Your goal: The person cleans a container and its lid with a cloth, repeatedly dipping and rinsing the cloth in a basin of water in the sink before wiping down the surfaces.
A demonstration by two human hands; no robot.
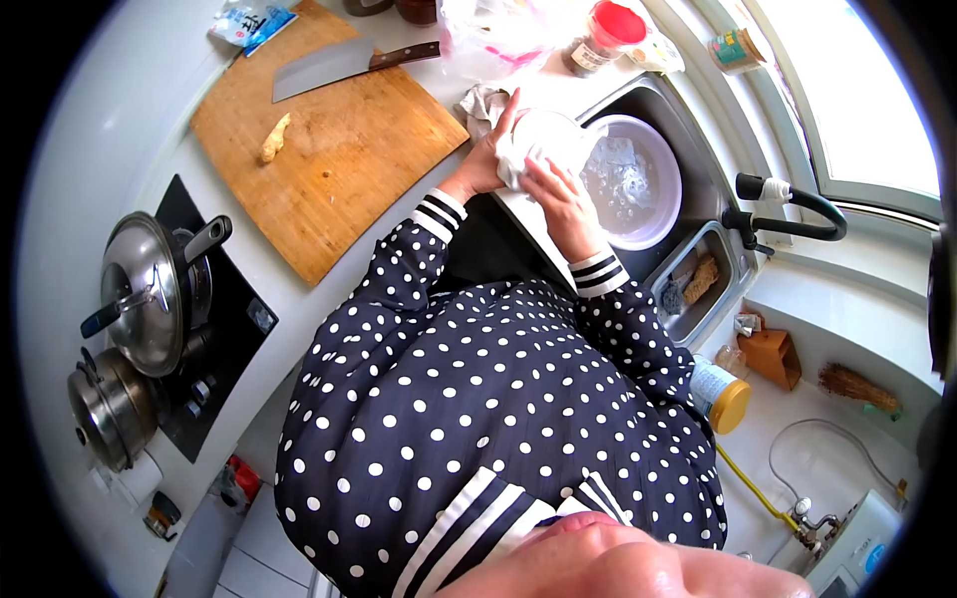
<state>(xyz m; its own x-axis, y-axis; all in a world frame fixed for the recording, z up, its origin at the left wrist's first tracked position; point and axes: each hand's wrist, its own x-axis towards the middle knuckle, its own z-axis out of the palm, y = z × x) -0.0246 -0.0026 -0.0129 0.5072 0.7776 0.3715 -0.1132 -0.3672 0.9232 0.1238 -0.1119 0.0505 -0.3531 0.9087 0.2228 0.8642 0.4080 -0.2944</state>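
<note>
A white, round dish [550, 137] is between my hands, over the counter edge beside the sink. My left hand [485, 154] grips a white cloth [511, 159] against the dish's left side, thumb and fingers partly hidden by it. My right hand [566, 209] lies against the cloth and the dish's lower edge, its fingers bent together. Just right of the dish, a white basin [671, 189] of water with bubbles stands in the sink. A grey crumpled cloth [482, 106] lies on the counter behind my left hand.
A wooden board [349, 149] at left bears a cleaver [329, 70] and a piece of ginger [275, 139]. Pans [145, 289] stand on the stove. A black faucet [797, 227] reaches beside the sink [698, 130]. A plastic bag [488, 40] and red-lidded jar [595, 50] sit behind.
</note>
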